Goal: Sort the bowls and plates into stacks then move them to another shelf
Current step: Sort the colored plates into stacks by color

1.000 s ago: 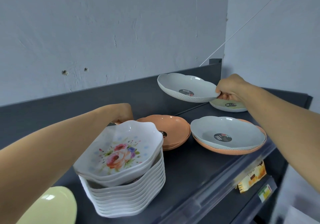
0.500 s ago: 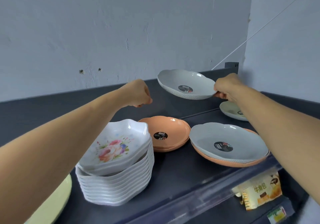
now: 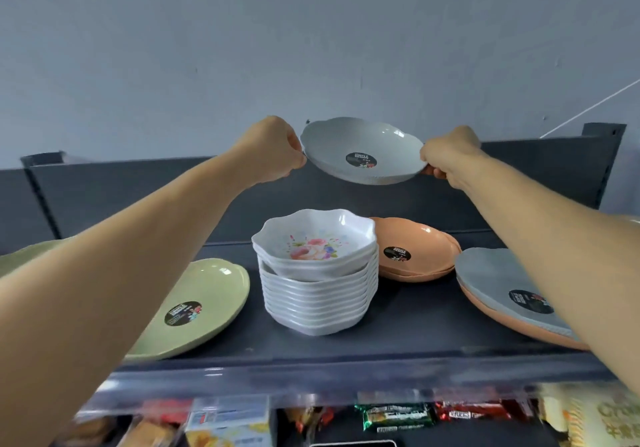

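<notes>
Above the dark shelf, at twelve o'clock from the stack of white bowls, a grey plate is held in the air, clear of all other ware, its round black label facing up. The left hand pinches the rim at nine o'clock, fingers curled round the edge. The right hand grips the rim at three o'clock in the same manner.

The stack stands at the shelf's middle. Its bowls are scalloped, and the top one sits tilted and shows a floral print. At two o'clock from the stack, just beside and behind it, lie nested orange plates with a black label. Toward four o'clock, partly hidden by the right forearm, a second grey plate rests in a larger orange plate near the shelf's front edge. At eight o'clock from the stack a green plate lies on the shelf, partly covered by the left forearm. Beneath the shelf, at six o'clock, blurred snack packets show.
</notes>
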Demonstrator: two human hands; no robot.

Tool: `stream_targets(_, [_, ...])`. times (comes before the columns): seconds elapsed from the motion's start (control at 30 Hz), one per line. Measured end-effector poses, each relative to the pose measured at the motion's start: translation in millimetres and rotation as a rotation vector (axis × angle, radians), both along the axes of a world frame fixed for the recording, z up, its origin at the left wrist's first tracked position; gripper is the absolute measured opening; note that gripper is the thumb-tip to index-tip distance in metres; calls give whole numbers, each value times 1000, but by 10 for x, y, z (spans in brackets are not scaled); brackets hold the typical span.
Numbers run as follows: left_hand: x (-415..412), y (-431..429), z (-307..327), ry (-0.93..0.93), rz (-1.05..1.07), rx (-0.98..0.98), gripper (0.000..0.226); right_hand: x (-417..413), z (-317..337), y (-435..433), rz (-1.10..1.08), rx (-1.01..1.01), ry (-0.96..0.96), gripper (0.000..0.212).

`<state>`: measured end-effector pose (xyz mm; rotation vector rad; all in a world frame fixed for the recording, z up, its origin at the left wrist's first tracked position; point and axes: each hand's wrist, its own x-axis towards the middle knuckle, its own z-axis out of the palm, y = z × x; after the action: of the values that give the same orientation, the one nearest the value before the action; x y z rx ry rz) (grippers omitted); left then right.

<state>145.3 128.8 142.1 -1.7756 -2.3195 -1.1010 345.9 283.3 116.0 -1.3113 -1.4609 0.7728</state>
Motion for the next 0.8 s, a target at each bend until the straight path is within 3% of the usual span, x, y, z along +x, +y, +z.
stream_targets(0.3, [-957,-1018,24,-32,218,89,17,-1211,114,-662,142,26,-55,19])
stream_targets(0.57, [-1702,-1652,-159,-32,284,-25,19,-2219,24,-1165,218,15,-130,19])
stream_targets(0.8, [-2170,-1859,-420,-36,333,-114,16,-2992,-415,-1371,271,-114,-162,25])
